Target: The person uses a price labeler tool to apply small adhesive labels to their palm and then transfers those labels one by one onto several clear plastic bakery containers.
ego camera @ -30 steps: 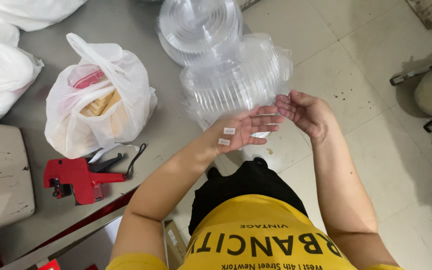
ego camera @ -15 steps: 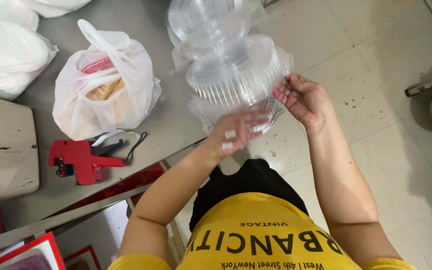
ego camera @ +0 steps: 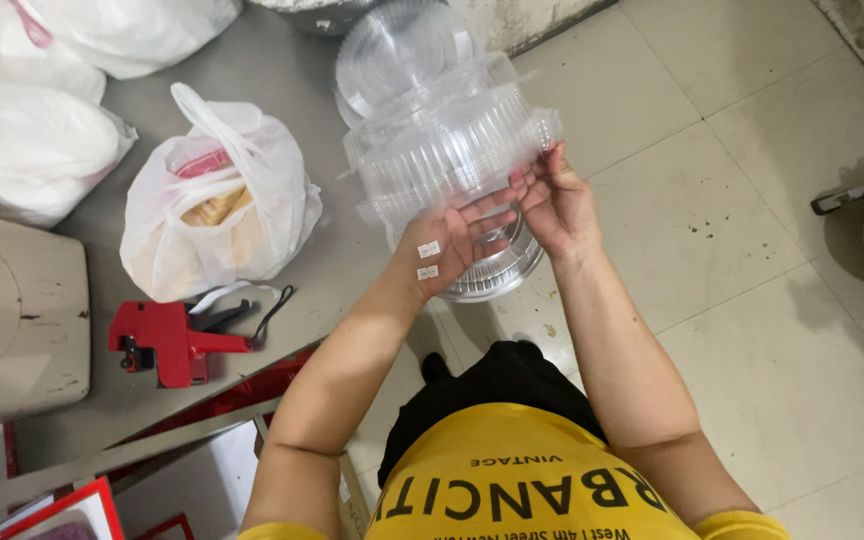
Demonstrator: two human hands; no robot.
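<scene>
At the edge of the grey table [ego camera: 152, 400], fingertips [ego camera: 500, 205] of the left hand [ego camera: 457, 240] and right hand [ego camera: 557, 205] pinching the rim of a clear ribbed plastic container [ego camera: 442, 150], two small white stickers [ego camera: 429, 259] clinging to the left palm's heel. Sitting beneath and behind, more clear containers [ego camera: 402, 50] piling up; lying further left, a white plastic bag [ego camera: 217, 200], a red label gun [ego camera: 167, 340] and a beige box [ego camera: 17, 320]

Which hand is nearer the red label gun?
Left. The left hand is under the clear containers, on the side towards the red label gun; the right hand lies farther off.
</scene>
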